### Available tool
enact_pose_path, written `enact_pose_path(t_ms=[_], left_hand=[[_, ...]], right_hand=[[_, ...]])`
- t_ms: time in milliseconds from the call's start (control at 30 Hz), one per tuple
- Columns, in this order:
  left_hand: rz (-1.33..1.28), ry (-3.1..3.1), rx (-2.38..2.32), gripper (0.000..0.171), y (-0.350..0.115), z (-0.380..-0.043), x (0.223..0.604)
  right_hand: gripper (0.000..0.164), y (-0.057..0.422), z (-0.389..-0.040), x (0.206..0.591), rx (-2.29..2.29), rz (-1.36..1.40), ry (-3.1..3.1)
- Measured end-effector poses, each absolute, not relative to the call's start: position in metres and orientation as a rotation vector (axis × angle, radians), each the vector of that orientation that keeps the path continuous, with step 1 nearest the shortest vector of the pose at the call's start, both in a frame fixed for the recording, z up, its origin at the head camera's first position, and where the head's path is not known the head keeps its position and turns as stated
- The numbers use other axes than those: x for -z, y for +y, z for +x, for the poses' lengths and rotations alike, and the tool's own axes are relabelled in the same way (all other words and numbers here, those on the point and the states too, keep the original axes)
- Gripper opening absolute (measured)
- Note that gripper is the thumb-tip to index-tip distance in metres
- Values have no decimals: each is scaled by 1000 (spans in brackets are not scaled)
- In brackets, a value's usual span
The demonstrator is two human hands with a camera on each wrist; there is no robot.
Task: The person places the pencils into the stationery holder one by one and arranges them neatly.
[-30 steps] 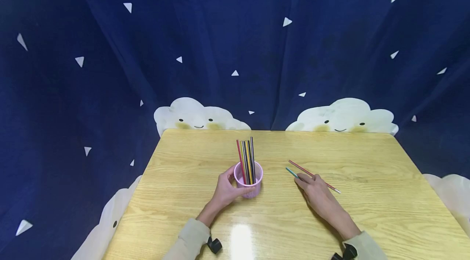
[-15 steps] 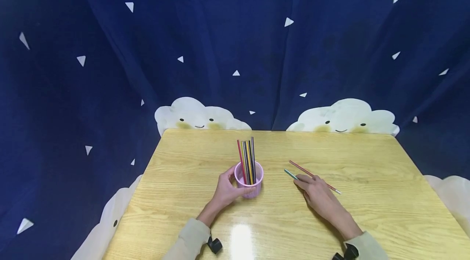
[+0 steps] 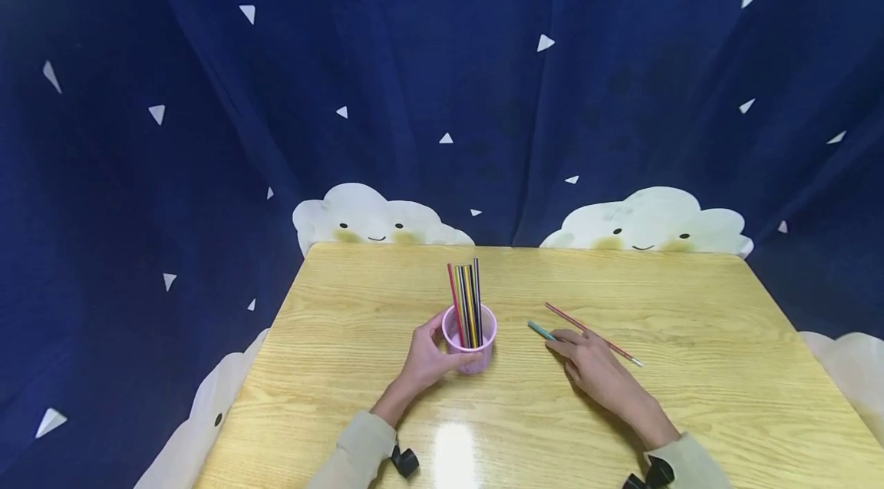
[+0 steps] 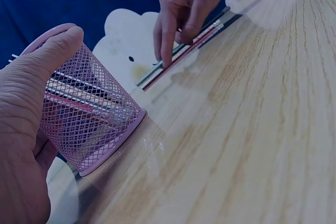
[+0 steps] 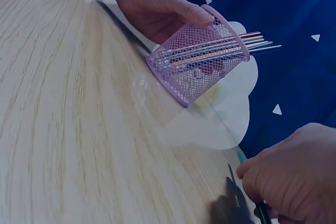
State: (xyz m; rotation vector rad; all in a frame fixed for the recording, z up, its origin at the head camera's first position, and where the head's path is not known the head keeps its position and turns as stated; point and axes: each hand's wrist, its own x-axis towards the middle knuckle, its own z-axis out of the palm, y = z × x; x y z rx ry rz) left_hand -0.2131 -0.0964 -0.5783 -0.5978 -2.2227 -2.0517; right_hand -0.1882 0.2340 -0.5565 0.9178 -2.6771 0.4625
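Observation:
A pink mesh pen cup [image 3: 475,361] stands upright on the table, holding several pencils [image 3: 466,305] in red, yellow and black. My left hand [image 3: 423,360] grips its side, thumb across the front and fingers behind. To the right, my right hand [image 3: 595,368] pinches a green pencil [image 3: 541,331] low over the wood; its far end points up-left towards the cup. Beyond that hand lies a red pencil [image 3: 562,314] with a pale end, partly hidden by the fingers. The right wrist view shows a dark end of the held pencil [image 5: 263,212] under the palm.
The wooden table [image 3: 373,282] reaches back to a dark blue curtain [image 3: 414,90] with white triangles and smiling clouds. Light glares off the tabletop near the front. A small black camera [image 3: 405,462] sits on the left wrist.
My right hand has shifted slightly left with the green pencil, whose tip now lies nearer the cup. The left hand and cup have stayed in place.

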Motion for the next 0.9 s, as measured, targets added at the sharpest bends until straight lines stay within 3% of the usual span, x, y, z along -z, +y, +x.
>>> enact_pose_path(t_ms=[433, 900], left_hand=[[-613, -2213, 2065, 88, -96, -218, 574], [-584, -2237, 2081, 89, -96, -213, 575]], right_hand=[[48, 216, -206, 528, -951, 853, -2339], [46, 184, -210, 488, -1180, 780, -2013]])
